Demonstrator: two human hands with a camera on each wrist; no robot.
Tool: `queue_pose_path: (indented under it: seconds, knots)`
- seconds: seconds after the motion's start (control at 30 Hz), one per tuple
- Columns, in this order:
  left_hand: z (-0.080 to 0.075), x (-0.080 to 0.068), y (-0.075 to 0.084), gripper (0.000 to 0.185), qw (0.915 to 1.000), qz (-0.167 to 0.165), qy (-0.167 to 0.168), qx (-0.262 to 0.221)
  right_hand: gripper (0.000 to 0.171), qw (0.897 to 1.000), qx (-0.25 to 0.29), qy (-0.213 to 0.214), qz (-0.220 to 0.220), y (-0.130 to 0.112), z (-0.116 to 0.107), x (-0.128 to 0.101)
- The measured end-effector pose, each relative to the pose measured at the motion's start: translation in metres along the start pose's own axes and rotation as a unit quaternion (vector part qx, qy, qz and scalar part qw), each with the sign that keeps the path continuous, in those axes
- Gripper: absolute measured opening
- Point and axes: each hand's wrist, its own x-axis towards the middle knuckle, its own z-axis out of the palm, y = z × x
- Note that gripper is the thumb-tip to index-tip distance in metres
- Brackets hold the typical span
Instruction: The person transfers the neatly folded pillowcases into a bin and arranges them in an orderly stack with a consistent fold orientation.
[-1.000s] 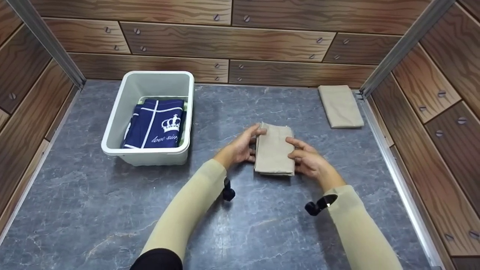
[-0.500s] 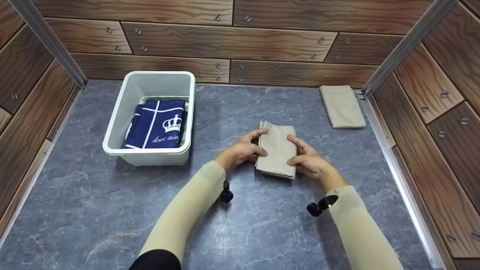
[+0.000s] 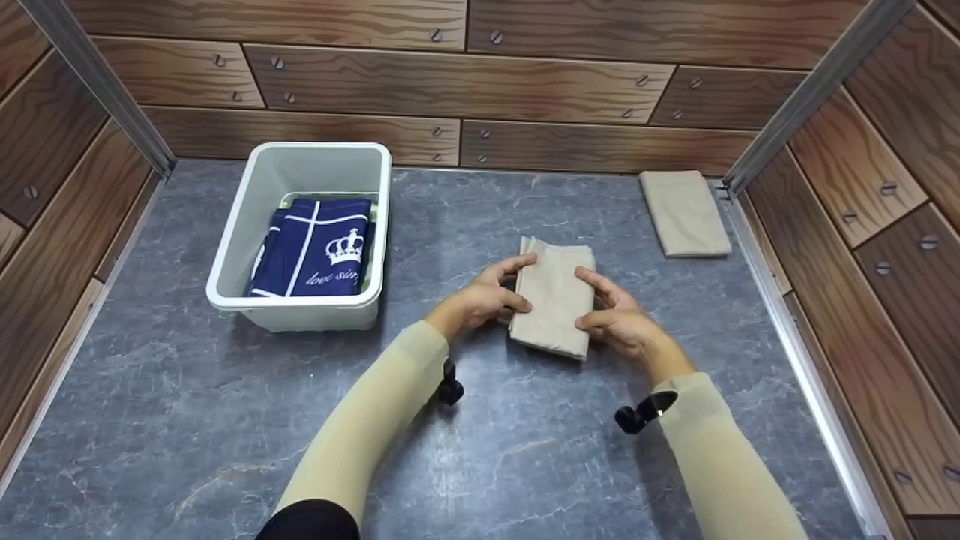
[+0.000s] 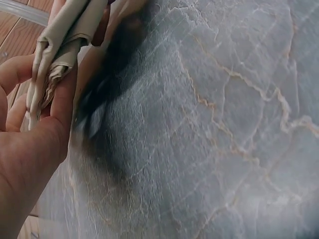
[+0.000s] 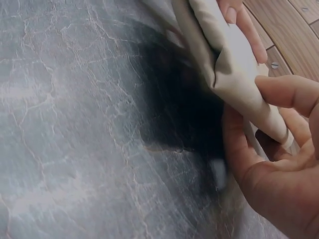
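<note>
One pale bin (image 3: 311,318) stands furthest left on the grey marbled surface (image 3: 225,420), well apart from the fingers of the left hand (image 3: 484,298) and a little beyond them. A folded navy cloth (image 3: 296,240) lies in it, marked with white lines, a white crown and lettering I can only partly read.

Just short of those left fingers, on the person's side, come a black wrist mount (image 3: 451,384) and a pale sleeve (image 3: 375,420). The left thumb and forefinger lie over the near face of a folded beige cloth (image 3: 553,300), with other fingers tucked behind, so that hand grips its left edge.

The cloth itself sits between the two sets of fingers, slightly tilted, its stacked layers showing at the edges; whether it touches the surface below I can't tell.

Along its right edge the right hand (image 3: 619,322) holds on too, thumb and a fingertip on top, another finger underneath. Its own black mount (image 3: 645,412) and sleeve (image 3: 720,450) are nearer the person than the fingers.

Furthest right, beyond the right fingers and apart from them, a second beige cloth (image 3: 686,214) lies folded flat, near the corner of the plank-patterned walls (image 3: 457,82).
</note>
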Motion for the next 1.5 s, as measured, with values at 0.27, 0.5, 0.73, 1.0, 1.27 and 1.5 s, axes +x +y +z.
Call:
queue_pose_path:
  seconds: [0.27,0.5,0.73,1.0,1.27,1.5]
  knots:
    - [-0.001,-0.002,0.000,0.093,0.9998,0.015,-0.001,-0.013,0.097,1.000,0.010,0.000,-0.009,0.000,0.002,0.000]
    - [-0.001,-0.003,0.000,0.091,0.9995,0.025,-0.007,-0.017,0.098,1.000,0.010,-0.002,-0.023,-0.002,0.004,0.000]
    - [-0.003,-0.005,0.003,0.092,0.9994,0.030,-0.013,-0.013,0.099,1.000,0.003,-0.005,-0.026,-0.004,0.006,-0.001]
    - [-0.006,-0.009,0.005,0.091,0.9993,0.032,-0.012,-0.013,0.100,1.000,-0.003,-0.007,-0.029,-0.006,0.010,-0.002]
    - [-0.006,-0.011,0.007,0.092,0.9991,0.038,-0.010,-0.014,0.099,1.000,-0.003,-0.006,-0.030,-0.009,0.011,-0.003]
    - [-0.006,-0.015,0.013,0.090,0.9987,0.050,-0.014,-0.002,0.100,0.999,0.008,-0.015,-0.041,-0.013,0.013,-0.004]
